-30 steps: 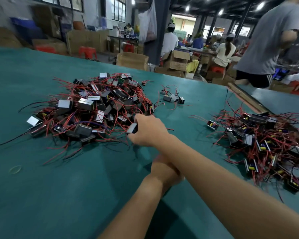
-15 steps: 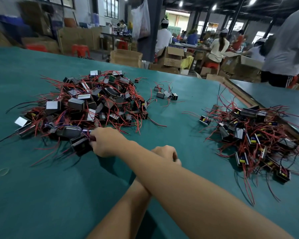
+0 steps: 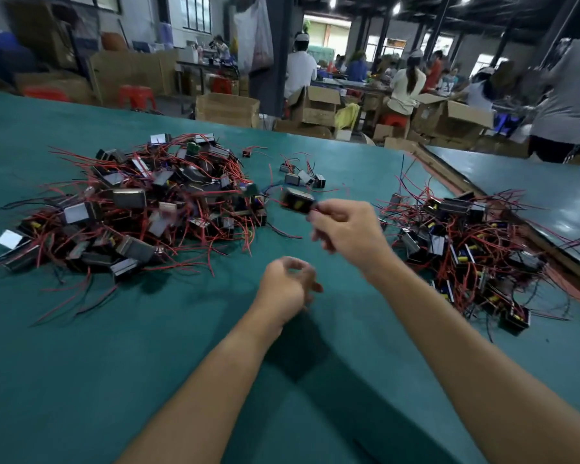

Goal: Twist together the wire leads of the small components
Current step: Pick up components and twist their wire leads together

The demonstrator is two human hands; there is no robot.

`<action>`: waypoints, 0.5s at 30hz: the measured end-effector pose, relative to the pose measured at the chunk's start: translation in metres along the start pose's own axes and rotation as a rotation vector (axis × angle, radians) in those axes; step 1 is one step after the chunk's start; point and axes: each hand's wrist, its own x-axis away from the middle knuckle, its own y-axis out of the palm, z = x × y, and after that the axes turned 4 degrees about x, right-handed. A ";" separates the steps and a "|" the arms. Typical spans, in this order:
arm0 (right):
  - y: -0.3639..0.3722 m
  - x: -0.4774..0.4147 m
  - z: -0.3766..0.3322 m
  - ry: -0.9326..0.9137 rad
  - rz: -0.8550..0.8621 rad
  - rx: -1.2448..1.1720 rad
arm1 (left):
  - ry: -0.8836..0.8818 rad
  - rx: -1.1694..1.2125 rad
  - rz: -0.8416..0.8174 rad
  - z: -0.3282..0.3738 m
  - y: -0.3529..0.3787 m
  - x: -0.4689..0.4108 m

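My right hand [image 3: 344, 227] is raised above the green table [image 3: 81, 380] and pinches one small black component [image 3: 297, 200] with a yellow mark, blurred by motion. My left hand [image 3: 287, 286] hovers lower and nearer, fingers loosely curled, with nothing visible in it. A big heap of boxy components with red and black leads [image 3: 131, 205] lies to the left. A second heap [image 3: 466, 236] lies to the right of my right hand.
A few loose components [image 3: 302, 177] lie at the far middle of the table. A wooden strip [image 3: 449, 175] separates a second table at right. Cardboard boxes [image 3: 228, 108], red stools and seated people fill the workshop beyond; a person [image 3: 570, 95] stands at right.
My right hand left the near edge of the left heap and rose to the right with one component in its fingers. My left hand came out from under the right forearm.
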 end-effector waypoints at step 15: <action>-0.055 0.048 0.060 -0.069 -0.226 0.579 | -0.020 0.071 -0.136 0.021 -0.002 0.017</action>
